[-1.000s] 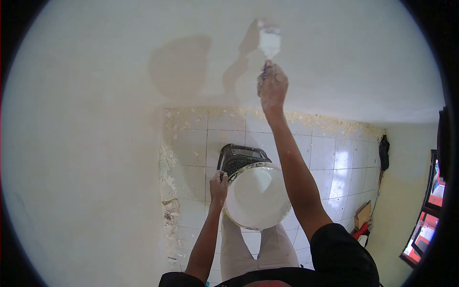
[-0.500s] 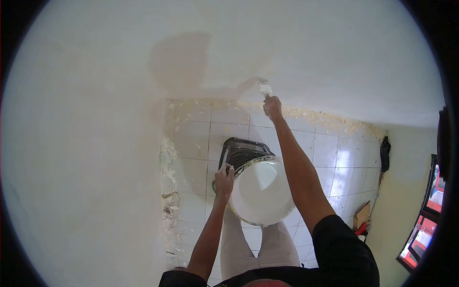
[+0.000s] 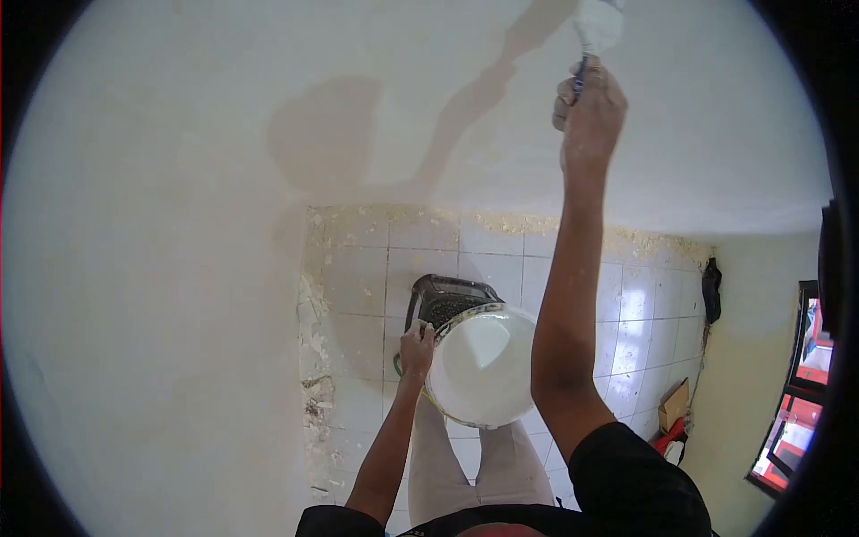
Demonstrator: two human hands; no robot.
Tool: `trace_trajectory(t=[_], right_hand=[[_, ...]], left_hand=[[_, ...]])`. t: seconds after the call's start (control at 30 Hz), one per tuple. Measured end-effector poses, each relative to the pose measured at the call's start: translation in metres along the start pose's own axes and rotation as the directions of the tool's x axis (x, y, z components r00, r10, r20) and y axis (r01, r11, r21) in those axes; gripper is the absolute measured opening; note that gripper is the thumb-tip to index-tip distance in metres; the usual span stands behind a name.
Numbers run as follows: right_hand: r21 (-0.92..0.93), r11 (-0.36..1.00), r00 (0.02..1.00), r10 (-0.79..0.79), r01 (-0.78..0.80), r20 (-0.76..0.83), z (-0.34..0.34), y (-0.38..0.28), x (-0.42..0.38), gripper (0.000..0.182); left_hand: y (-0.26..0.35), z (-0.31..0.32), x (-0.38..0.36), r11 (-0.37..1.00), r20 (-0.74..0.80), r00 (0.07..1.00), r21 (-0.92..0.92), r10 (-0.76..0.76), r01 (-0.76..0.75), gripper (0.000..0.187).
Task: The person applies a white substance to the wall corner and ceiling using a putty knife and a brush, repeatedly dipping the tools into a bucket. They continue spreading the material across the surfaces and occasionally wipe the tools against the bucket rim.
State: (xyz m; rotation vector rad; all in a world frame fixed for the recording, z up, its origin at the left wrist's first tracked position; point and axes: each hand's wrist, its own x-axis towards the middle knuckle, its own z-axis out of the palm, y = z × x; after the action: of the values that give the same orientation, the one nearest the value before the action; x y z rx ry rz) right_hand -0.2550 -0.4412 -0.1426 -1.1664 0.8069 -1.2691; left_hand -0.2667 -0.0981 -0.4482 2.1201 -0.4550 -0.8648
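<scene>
My right hand point(image 3: 592, 107) is raised high in front of the wall point(image 3: 447, 54), its fingers wrapped around the handle of a paintbrush point(image 3: 598, 25). White paint coats the bristles, which point upward at the top edge of the view. My left hand point(image 3: 418, 349) grips the left side of a round bucket point(image 3: 467, 315), fingers at its rim. White paint fills the inside of the bucket, and its rim is smeared. Just beyond the bucket stands a dark plastic stool point(image 3: 452, 288), partly hidden by it.
Pale tiles point(image 3: 358, 268) cover the floor, with flaking yellowish patches along the wall base. At the right lie a cardboard box point(image 3: 675, 407) and a red item point(image 3: 664, 442). A black object point(image 3: 711, 291) sits in the far right corner, near a dark-framed window point(image 3: 796, 394).
My right hand has moved up and to the right with the paintbrush, and its shadow has shifted up the wall. My left hand stays at the bucket.
</scene>
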Motion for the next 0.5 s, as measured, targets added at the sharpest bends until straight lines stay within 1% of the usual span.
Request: trace_trajectory(t=[0.03, 0.07, 0.1, 0.13, 0.17, 0.2, 0.23, 0.27, 0.3, 0.37, 0.4, 0.43, 0.47, 0.5], right_hand=[[-0.161, 0.974, 0.987, -0.161, 0.162, 0.021, -0.007, 0.037, 0.014, 0.023], [-0.311, 0.895, 0.947, -0.314, 0.319, 0.069, -0.014, 0.076, 0.024, 0.021], [-0.577, 0.74, 0.931, -0.344, 0.346, 0.118, -0.024, 0.119, 0.026, 0.018], [-0.784, 0.514, 0.918, -0.358, 0.348, 0.173, -0.035, 0.164, 0.023, 0.017], [-0.798, 0.537, 0.955, -0.248, 0.274, 0.162, -0.048, 0.204, 0.013, 0.015], [-0.809, 0.554, 0.98, -0.135, 0.197, 0.146, -0.058, 0.227, 0.002, 0.015], [-0.797, 0.605, 0.993, 0.097, -0.003, 0.071, -0.064, 0.231, -0.008, 0.016], [-0.769, 0.605, 0.944, 0.33, -0.208, 0.005, -0.068, 0.231, -0.018, 0.018], [-0.766, 0.607, 0.943, 0.332, -0.21, 0.004, -0.072, 0.23, -0.023, 0.018], [-0.75, 0.596, 0.896, 0.443, -0.287, 0.009, -0.076, 0.213, -0.026, 0.021], [-0.822, 0.561, 0.955, 0.284, -0.092, 0.087, -0.076, 0.202, -0.016, 0.02], [-0.868, 0.487, 0.975, 0.126, 0.1, 0.183, -0.072, 0.184, -0.003, 0.021], [-0.727, 0.686, 0.986, 0.138, -0.024, 0.098, -0.055, 0.14, 0.004, 0.022], [-0.53, 0.837, 0.985, 0.171, -0.136, 0.017, -0.033, 0.091, 0.008, 0.024]], left_hand=[[-0.005, 0.003, 0.003, 1.0, -0.01, 1.0, -0.013, 0.007, -0.007, 0.021], [-0.008, 0.006, 0.004, 0.999, -0.021, 1.0, -0.028, 0.015, -0.015, 0.021], [-0.008, 0.006, 0.004, 0.999, -0.018, 1.0, -0.032, 0.015, -0.015, 0.021], [-0.009, 0.006, 0.004, 0.999, -0.031, 0.999, -0.008, 0.038, -0.038, 0.021], [-0.008, 0.005, 0.004, 0.998, -0.045, 0.997, 0.018, 0.063, -0.063, 0.021], [-0.008, 0.005, 0.005, 0.998, -0.046, 0.997, 0.021, 0.067, -0.066, 0.021], [-0.008, 0.005, 0.005, 0.998, -0.047, 0.997, 0.008, 0.064, -0.063, 0.021], [-0.008, 0.005, 0.003, 0.998, -0.048, 0.997, -0.004, 0.058, -0.058, 0.02], [-0.008, 0.004, 0.003, 0.998, -0.049, 0.997, 0.001, 0.058, -0.058, 0.02], [-0.004, 0.003, 0.003, 0.998, -0.045, 0.997, 0.024, 0.066, -0.065, 0.02], [-0.002, 0.002, 0.002, 0.998, -0.043, 0.997, 0.024, 0.064, -0.063, 0.02], [0.004, -0.001, 0.001, 0.999, -0.016, 0.999, 0.017, 0.03, -0.03, 0.02], [0.007, -0.003, 0.0, 1.0, 0.012, 1.0, 0.012, -0.004, 0.004, 0.02], [0.005, -0.002, 0.0, 1.0, 0.016, 1.0, 0.014, -0.006, 0.006, 0.02]])
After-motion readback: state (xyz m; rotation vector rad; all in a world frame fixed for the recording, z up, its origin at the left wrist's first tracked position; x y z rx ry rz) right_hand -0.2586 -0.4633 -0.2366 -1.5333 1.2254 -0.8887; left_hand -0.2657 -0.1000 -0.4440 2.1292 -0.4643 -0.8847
